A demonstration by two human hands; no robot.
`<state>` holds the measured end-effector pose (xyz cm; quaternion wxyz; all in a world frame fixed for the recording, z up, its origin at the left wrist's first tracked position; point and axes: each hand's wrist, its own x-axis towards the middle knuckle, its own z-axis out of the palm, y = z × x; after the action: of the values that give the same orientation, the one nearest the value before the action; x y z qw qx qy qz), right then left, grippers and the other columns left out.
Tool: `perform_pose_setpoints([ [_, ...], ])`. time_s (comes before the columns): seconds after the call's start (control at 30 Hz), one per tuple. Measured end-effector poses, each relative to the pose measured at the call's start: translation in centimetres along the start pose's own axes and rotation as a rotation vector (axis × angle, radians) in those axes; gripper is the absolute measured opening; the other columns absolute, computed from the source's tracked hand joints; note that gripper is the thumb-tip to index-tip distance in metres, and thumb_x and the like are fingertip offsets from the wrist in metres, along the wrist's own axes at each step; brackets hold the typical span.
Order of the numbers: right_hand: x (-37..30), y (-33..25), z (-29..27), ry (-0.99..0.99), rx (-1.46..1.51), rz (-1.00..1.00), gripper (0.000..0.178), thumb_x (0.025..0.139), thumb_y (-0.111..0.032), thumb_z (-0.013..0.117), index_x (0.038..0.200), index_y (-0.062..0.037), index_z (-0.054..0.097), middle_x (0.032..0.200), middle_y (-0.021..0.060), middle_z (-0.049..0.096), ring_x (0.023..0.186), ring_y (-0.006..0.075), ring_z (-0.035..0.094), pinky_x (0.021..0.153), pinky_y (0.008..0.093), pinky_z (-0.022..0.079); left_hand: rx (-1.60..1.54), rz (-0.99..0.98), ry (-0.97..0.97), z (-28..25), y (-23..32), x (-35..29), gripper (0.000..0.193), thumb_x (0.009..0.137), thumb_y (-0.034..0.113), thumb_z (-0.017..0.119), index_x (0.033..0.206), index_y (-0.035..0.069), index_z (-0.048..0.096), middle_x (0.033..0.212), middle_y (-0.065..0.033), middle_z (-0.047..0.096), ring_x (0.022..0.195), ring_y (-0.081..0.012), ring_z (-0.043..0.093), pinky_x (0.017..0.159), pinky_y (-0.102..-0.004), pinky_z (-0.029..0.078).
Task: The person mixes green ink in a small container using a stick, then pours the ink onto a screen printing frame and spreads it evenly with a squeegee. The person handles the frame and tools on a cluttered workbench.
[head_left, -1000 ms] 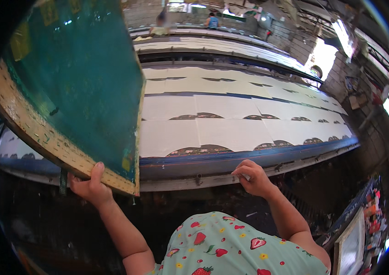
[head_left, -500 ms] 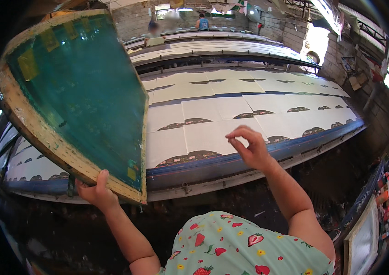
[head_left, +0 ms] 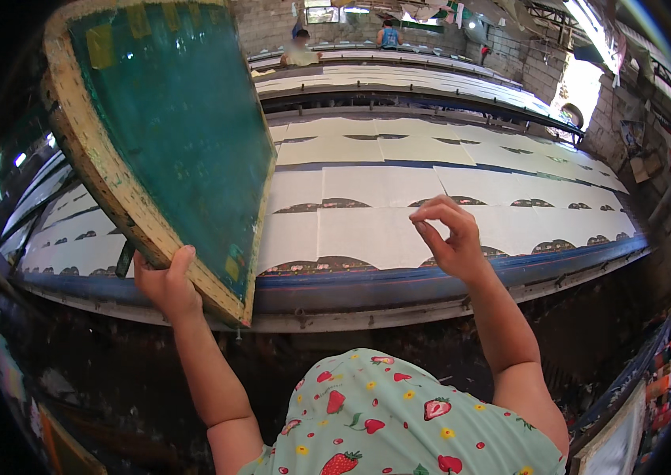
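Note:
At the left, my left hand (head_left: 168, 286) grips the lower corner of a large screen-printing screen (head_left: 181, 142), thumb on the near edge of its wooden frame. Green mesh fills the frame, with yellowish tape patches along the top, and the whole screen stands tilted up above the table. My right hand (head_left: 456, 241) is raised over the near row of printed sheets (head_left: 383, 229), thumb and fingertips pinched together. Whether anything small sits in that pinch I cannot make out. The white sheets carry dark, flowered arch shapes along their near edges.
A long printing table (head_left: 367, 294) with a blue edge runs across in front of me. More sheet-covered tables (head_left: 399, 75) stand behind, with two people at the back. Another framed screen (head_left: 612, 435) leans at the lower right, beside colourful small items (head_left: 662, 388).
The view has shifted, so the table sits further right and higher in the picture. The screen has turned steeper in my left hand's grip. My right hand stays pinched above the sheets.

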<state>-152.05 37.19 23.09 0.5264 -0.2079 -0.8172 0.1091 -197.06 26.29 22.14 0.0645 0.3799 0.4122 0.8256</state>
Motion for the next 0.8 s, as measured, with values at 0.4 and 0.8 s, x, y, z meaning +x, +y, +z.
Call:
perform_pose_setpoints([
  [0.4,-9.3,3.2,-6.8,0.238,-0.028,0.368,0.012,0.102,0.005,0.074,0.111,-0.0002,0.079,0.099,0.0091,0.077,0.094,0.0171,0.073,0.084,0.0321,0.057,0.024,-0.032,-0.035,6.4,-4.8,0.3,0.048,0.081,-0.012,0.076,0.129,-0.005,0.067,0.116,-0.0111,0.073,0.1,-0.0236,0.073,0.092,-0.0374,0.059],
  [0.8,-10.2,4.7,-9.4,0.469,-0.017,0.375,0.014,0.11,0.003,0.066,0.117,0.0039,0.078,0.107,0.0086,0.074,0.1,0.0143,0.069,0.092,0.0299,0.056,0.115,-0.052,-0.235,12.9,-7.1,-3.3,0.034,0.077,-0.003,0.085,0.105,-0.001,0.066,0.105,-0.0062,0.066,0.096,-0.019,0.067,0.09,-0.0352,0.056],
])
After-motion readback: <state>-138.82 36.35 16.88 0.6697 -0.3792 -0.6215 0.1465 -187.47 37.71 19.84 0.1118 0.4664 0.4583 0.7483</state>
